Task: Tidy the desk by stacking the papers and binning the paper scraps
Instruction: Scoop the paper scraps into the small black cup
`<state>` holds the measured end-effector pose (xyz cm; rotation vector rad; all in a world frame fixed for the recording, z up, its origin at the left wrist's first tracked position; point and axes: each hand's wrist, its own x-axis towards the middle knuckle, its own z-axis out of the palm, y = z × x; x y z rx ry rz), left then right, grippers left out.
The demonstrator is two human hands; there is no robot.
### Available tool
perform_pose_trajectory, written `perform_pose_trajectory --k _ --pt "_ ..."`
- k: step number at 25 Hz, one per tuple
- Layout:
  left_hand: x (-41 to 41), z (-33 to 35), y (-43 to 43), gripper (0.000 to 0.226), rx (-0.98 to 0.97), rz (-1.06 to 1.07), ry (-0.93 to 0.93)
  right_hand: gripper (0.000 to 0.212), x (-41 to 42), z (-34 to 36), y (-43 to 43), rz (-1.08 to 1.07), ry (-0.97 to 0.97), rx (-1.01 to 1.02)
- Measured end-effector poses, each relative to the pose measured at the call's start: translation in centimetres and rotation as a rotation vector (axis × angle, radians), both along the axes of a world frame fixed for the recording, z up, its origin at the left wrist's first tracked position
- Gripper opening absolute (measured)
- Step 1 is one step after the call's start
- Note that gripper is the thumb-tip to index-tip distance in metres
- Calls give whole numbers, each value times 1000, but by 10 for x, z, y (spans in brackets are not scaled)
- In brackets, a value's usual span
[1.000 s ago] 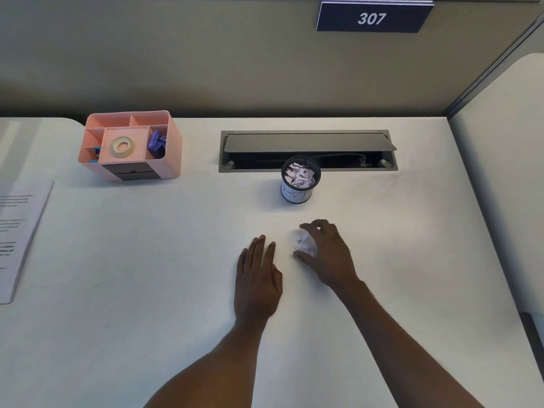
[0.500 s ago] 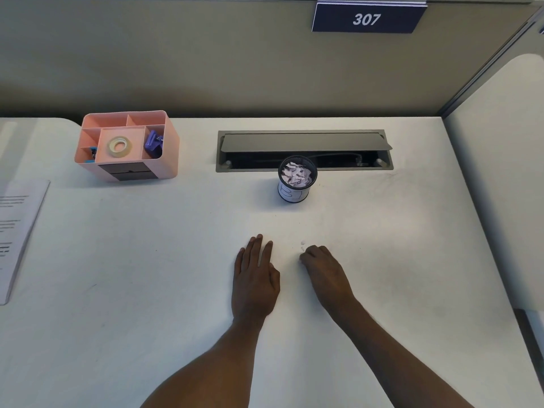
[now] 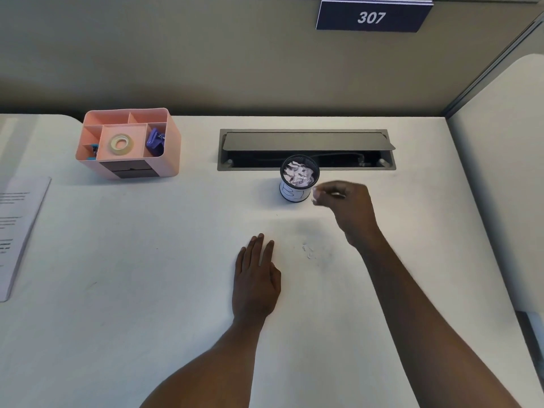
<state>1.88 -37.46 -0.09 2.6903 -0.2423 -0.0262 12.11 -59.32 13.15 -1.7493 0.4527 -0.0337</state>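
Note:
A small round mesh bin (image 3: 297, 193) with a white label stands mid-desk, filled with crumpled paper scraps (image 3: 298, 175). My right hand (image 3: 347, 206) hovers just right of the bin, blurred, fingers curled round a small white scrap that peeks out at its fingertips. My left hand (image 3: 255, 278) lies flat on the white desk (image 3: 117, 290), fingers straight. Tiny paper bits (image 3: 308, 251) lie on the desk right of my left hand. Printed papers (image 3: 17, 228) lie at the left edge, partly cut off.
A pink desk organiser (image 3: 129, 160) with a tape roll and purple clips stands at the back left. An open grey cable tray (image 3: 306, 150) is set into the desk behind the bin. A partition wall with a "307" sign (image 3: 372, 17) backs the desk.
My right hand closed on a scrap beside my left hand, then lifted and moved forward to the bin's right side. Tiny bits stayed on the desk. My left hand stayed flat.

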Motion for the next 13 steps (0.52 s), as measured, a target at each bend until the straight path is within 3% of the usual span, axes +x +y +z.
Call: perform_pose_trajectory --k 4,9,13 --pt "0 0 1 53 11 -1 6 13 50 10 16 109 -124 -303" --pt "0 1 0 54 9 -4 -2 32 75 1 23 217 19 -540" --pt "0 0 0 54 14 -2 5 23 75 -6 24 174 -60 -736"
